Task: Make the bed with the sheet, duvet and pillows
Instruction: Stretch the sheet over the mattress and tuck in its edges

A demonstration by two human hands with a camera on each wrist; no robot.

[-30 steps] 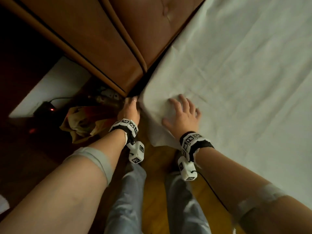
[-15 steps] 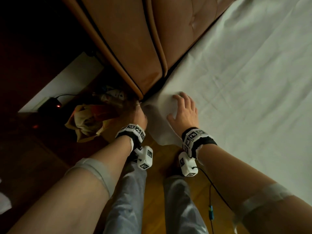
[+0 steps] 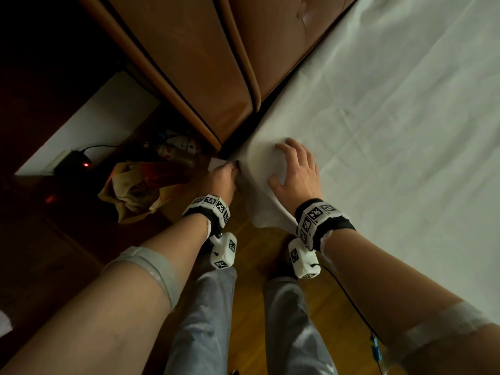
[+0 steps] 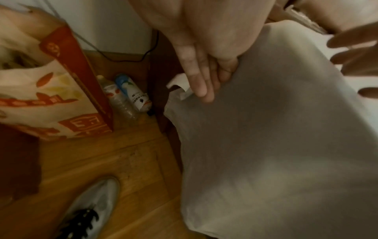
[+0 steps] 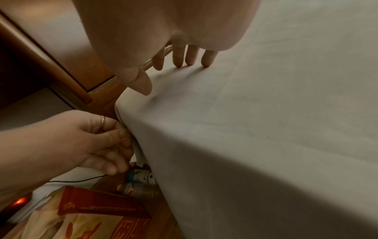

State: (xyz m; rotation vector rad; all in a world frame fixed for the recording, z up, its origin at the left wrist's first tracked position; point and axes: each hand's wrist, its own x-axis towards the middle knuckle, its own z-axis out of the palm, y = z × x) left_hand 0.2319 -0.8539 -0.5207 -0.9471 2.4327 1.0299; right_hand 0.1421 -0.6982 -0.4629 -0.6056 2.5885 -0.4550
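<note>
1. R hand (image 3: 296, 171): fingers spread, nearly straight, tips pressing flat on top of white sheet (image 3: 392, 136) at the near-left bed corner, beside the brown headboard (image 3: 189, 63).
2. L hand (image 5: 85, 142): fingers curled, pinching the sheet's edge where it hangs down the corner's side; ring on one finger.
3. Sheet covers the mattress top w/ light creases, drapes over the corner toward the wood floor (image 4: 102, 158).
4. Left of the corner on the floor: 2 bottles (image 4: 131, 95), labels too blurred to read; red/cream printed bag (image 4: 53, 100), writing illegible.
</note>
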